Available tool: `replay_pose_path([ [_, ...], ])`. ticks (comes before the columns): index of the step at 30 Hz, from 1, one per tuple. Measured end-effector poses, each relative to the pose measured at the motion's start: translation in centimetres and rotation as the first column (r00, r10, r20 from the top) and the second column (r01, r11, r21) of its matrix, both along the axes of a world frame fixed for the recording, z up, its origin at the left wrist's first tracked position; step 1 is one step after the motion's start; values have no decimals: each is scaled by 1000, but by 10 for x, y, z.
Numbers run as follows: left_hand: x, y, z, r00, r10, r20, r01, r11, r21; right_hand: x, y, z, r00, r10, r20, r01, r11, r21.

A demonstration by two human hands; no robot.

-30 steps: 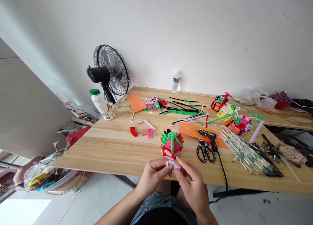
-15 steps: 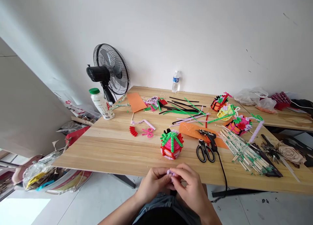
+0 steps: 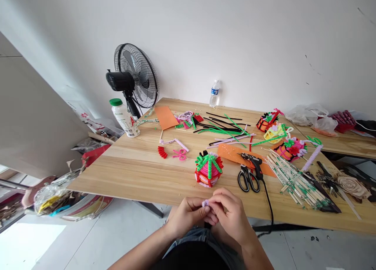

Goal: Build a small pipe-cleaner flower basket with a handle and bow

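A small coiled piece of lilac pipe cleaner [image 3: 205, 203] is pinched between both hands, in front of the table's near edge. My left hand [image 3: 189, 216] grips it from the left between thumb and forefinger. From the other side, the fingertips of my right hand [image 3: 230, 210] close on it. Just beyond stands a round pipe-cleaner ornament [image 3: 208, 170] in pink, red and green. Black-handled scissors [image 3: 248, 179] lie to its right, below a glue gun [image 3: 252, 162] resting on orange felt [image 3: 229, 152].
Loose pipe cleaners [image 3: 223, 129] lie mid-table, with a pink bow [image 3: 179, 154] and red coil pieces [image 3: 162, 152] nearer. Wrapped sticks [image 3: 296, 180] and finished ornaments [image 3: 290, 148] are at right. A fan [image 3: 136, 76], white bottle [image 3: 125, 119] and water bottle [image 3: 214, 93] stand behind.
The lilac piece shows more between my fingertips, and my right hand's fingers have shifted on it. The camera view has tilted slightly; objects on the table stay in place.
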State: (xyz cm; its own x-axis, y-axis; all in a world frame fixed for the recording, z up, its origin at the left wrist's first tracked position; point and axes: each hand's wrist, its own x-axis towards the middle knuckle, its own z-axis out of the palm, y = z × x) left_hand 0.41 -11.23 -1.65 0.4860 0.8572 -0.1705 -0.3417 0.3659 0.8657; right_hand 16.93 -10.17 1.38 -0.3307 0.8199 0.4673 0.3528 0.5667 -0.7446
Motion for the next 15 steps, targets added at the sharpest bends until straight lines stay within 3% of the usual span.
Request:
replay_pose_path([
  [7, 2, 0, -8, 997, -5, -82, 12, 997, 79, -6, -2, -11, 996, 44, -73, -46, 999, -26],
  [10, -3, 3, -16, 965, 89, -247, -21, 964, 264, 19, 15, -16, 999, 11, -46, -15, 995, -101],
  [11, -6, 5, -19, 933, 174, -314, -49, 929, 368, 35, 26, -17, 995, -104, -6, 103, 991, -86],
  [12, -9, 8, -21, 889, 277, -365, -81, 879, 470, 54, 41, -18, 943, -331, 25, 332, 943, -33],
  [13, -13, 11, -23, 840, 375, -391, -108, 823, 558, 73, 57, -19, 823, -559, 101, 561, 828, 10],
  [14, -17, 15, -24, 798, 453, -396, -129, 772, 622, 93, 74, -20, 664, -707, 246, 725, 689, 23],
  [15, -21, 19, -26, 771, 506, -388, -141, 729, 670, 112, 91, -22, 535, -731, 423, 807, 591, 0],
])
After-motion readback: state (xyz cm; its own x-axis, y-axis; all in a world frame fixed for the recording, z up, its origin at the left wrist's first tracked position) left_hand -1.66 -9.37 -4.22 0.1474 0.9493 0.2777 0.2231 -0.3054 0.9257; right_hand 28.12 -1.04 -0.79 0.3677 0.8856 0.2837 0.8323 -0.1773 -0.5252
